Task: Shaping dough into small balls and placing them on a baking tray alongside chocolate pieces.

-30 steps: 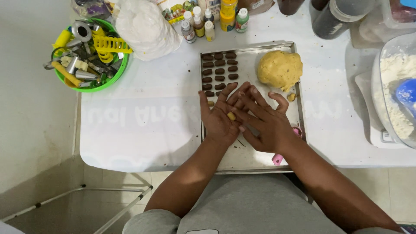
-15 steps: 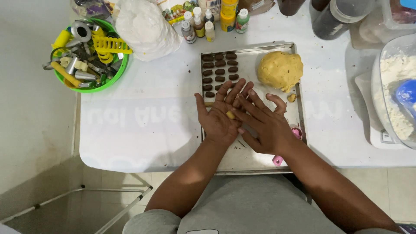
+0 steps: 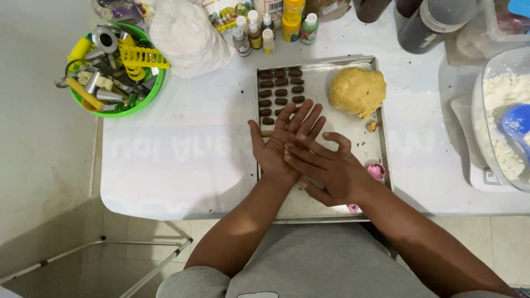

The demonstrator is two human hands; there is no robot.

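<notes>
From the head camera, my left hand [image 3: 279, 148] lies palm up in the middle of the frame, fingers spread; my right hand [image 3: 326, 168] lies flat across it, fingers straight; a tiny bit of yellow dough [image 3: 288, 147] peeks out between my palms, pressed there; both hands hang over the metal tray [image 3: 309, 204]; small brown pieces [image 3: 280, 92] sit in rows just above my fingers; the big dough ball [image 3: 358, 91] sits at the tray's upper right; a green bowl of tools [image 3: 113, 69] is at the upper left.
</notes>
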